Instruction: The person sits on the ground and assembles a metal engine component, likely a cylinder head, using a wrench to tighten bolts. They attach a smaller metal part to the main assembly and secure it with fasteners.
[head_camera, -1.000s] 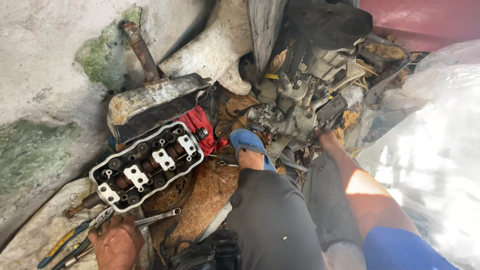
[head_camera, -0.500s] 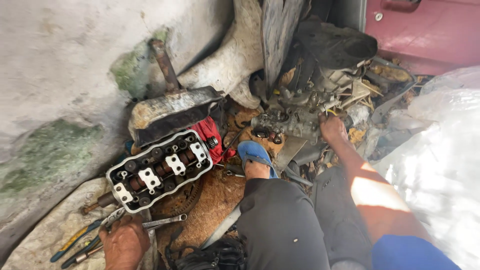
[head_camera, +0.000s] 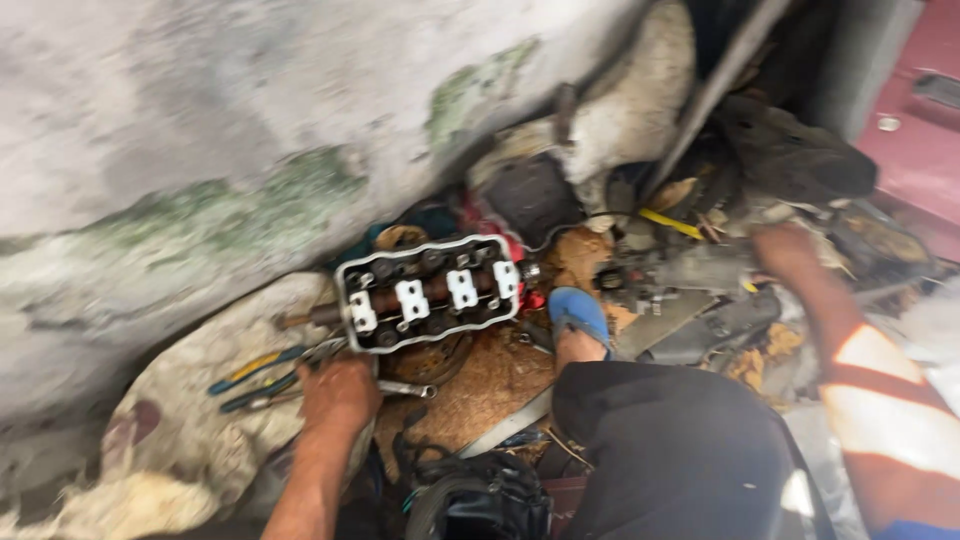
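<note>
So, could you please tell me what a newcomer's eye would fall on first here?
Probably the grey metal engine cylinder head with white caps, lying mid-frame on the littered ground below a pale, green-stained wall. Just below it, the left hand rests by a silver wrench and some blue-and-yellow-handled pliers. The right hand reaches into greasy metal parts at right.

A cylinder head (head_camera: 430, 292) blocks the ground ahead of the left hand (head_camera: 338, 395), with pliers (head_camera: 255, 378) and a wrench (head_camera: 405, 388) crowding its sides (only the pale cloth (head_camera: 190, 440) lies open). Around the right hand (head_camera: 785, 245), heaped engine parts (head_camera: 690, 290) leave narrow gaps.
</note>
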